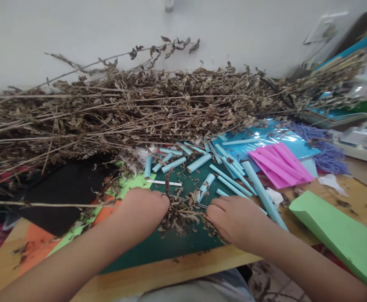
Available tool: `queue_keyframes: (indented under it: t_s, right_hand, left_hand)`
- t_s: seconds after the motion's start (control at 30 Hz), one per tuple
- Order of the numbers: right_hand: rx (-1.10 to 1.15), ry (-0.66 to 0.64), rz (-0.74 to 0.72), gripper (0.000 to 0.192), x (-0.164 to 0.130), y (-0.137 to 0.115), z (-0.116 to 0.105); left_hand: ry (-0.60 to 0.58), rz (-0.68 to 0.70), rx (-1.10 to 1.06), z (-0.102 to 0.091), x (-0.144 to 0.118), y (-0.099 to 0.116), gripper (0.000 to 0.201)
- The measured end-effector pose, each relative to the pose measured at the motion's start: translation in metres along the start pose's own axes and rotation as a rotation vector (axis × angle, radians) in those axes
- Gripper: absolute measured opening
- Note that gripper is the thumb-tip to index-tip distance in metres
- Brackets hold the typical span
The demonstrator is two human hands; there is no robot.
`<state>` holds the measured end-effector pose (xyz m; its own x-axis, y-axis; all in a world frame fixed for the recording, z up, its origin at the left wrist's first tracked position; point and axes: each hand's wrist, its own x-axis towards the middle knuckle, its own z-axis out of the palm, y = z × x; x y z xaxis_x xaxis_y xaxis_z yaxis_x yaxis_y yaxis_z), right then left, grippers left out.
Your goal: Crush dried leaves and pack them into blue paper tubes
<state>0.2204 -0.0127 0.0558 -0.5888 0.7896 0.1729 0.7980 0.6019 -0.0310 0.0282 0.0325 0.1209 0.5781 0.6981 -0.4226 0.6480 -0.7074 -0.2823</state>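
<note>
A dried plant stalk with shrivelled brown leaves [181, 214] stretches between my two hands, low over a dark green sheet [158, 247]. My left hand [145, 207] is closed around it, and a bare length of stem [66, 204] sticks out to the left. On the other side, my right hand [233, 216] is closed on the leafy end; its fingertips are partly hidden. Just beyond the hands lie several rolled light-blue paper tubes [199, 162] and a thin white stick [164, 183], with loose leaf crumbs scattered among them.
A large heap of dried stalks [158, 105] lies along the wall. Black [63, 197], orange [38, 247] and light green sheets are at left. At right are a pink folded paper [280, 165], blue plastic packet [265, 140], purple strands [331, 151], green folded paper [340, 235] and power strip [359, 144].
</note>
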Motion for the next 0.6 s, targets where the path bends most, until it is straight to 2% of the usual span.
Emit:
queue_keyframes:
  t_s: [0.27,0.5,0.6]
  right_hand:
    - [-0.012,0.136,-0.07,0.012,-0.002,-0.003,0.004]
    - [-0.022,0.101,-0.033,0.01,0.003,-0.005,0.007]
    - [-0.018,0.105,-0.04,0.01,0.004,-0.006,0.01]
  left_hand:
    - [-0.023,0.011,-0.015,-0.002,0.007,0.002,0.021]
    - [0.03,0.066,0.0,0.004,0.012,0.0,0.022]
    - [0.017,0.07,0.007,0.003,0.013,-0.001,0.022]
